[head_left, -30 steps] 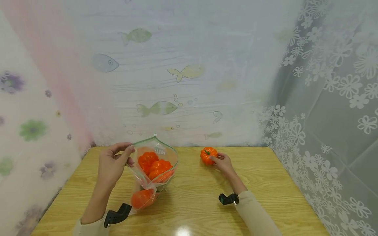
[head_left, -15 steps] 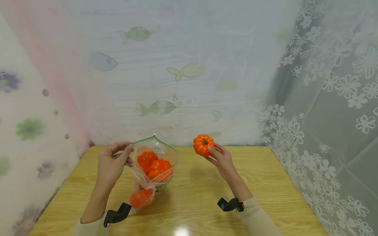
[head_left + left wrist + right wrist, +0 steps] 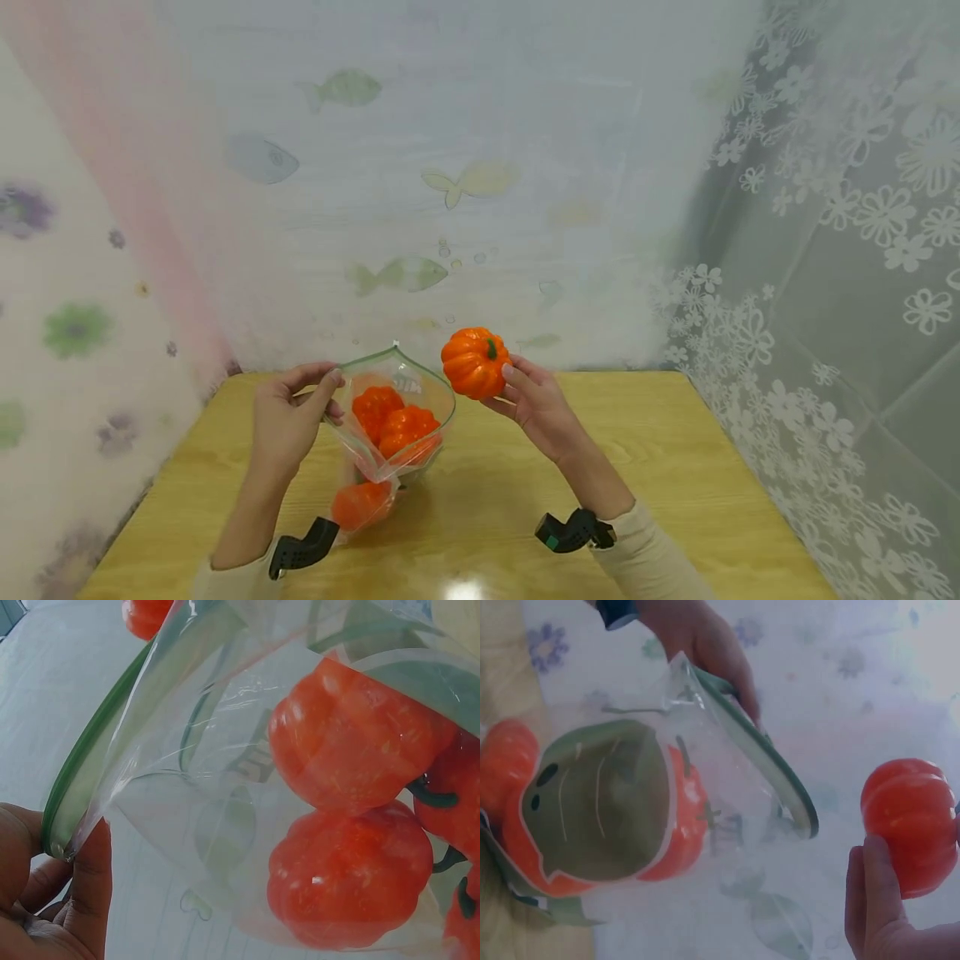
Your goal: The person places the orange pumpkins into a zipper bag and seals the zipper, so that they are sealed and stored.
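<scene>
My left hand pinches the green-edged rim of a clear zip bag at its left side. Through the plastic show several orange pumpkins, two of them, one pumpkin and another pumpkin, just below the open mouth. In the left wrist view, green stems stick out from the bagged pumpkins. Just right of the mouth, above the table, my right hand grips a small ribbed orange pumpkin with a green stem. That pumpkin is outside the bag; in the right wrist view a gap separates it from the rim.
The bag stands on a wood-grain table. A pale curtain with fish prints hangs behind the table's far edge, and flowered sheets close off both sides. Each wrist wears a black camera mount.
The right hand has lifted the pumpkin off the table and carried it left to beside the bag's mouth. The left hand and the bag have stayed nearly still.
</scene>
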### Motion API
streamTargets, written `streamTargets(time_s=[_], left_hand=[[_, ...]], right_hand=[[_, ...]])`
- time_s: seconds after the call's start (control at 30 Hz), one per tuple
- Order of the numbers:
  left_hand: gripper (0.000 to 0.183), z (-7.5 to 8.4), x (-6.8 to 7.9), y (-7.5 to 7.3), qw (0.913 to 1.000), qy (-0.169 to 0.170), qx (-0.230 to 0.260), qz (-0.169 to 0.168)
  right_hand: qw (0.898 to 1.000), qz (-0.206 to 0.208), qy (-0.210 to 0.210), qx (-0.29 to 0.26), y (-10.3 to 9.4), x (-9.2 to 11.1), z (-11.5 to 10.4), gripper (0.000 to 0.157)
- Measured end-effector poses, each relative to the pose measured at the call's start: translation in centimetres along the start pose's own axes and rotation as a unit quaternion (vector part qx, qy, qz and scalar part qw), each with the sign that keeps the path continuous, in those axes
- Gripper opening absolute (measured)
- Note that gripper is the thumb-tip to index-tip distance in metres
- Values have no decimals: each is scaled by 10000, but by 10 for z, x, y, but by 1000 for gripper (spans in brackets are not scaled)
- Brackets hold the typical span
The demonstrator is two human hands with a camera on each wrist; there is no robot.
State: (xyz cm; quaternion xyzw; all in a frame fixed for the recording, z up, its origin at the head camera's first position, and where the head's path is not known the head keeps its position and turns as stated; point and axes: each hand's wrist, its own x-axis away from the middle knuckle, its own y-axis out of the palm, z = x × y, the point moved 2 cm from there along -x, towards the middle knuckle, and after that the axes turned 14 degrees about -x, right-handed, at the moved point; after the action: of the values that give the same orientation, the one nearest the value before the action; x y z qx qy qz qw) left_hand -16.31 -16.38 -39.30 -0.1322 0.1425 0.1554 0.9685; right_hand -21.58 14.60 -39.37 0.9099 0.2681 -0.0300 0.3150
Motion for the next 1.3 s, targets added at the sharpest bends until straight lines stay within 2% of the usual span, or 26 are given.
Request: streamTargets(time_s=[0.17,0.43,0.6,0.73,0.87,1.1,1.2,1.3], left_hand=[[30,-4,3,2,9999,1,113,-36],[32,-5,-1,4,9998,92,147,-106],[28,-4,-4,8,9996,130,176,-154],[28,-4,-6,10,9992,196,299,-202],[31,-3,-8,10,9987,240,373,-250],[31,3,-8,11,9988,354,174,-274],[30,4,-9,13,9983,461,30,-346],[30,6,-10,16,9972,587,-92,-457]], right_hand=[[9996,-198,208,-83,16,-5,7,48],[9957,-625,656,174,45,-17,15,54],[9912,-636,996,590,57,-23,25,52],[9878,-526,991,1083,64,-26,32,51],[9807,-337,961,1671,67,-29,38,54],[9657,-18,841,2456,65,-31,45,54],[9568,135,791,2796,64,-32,49,53],[9436,251,747,3216,64,-32,53,55]])
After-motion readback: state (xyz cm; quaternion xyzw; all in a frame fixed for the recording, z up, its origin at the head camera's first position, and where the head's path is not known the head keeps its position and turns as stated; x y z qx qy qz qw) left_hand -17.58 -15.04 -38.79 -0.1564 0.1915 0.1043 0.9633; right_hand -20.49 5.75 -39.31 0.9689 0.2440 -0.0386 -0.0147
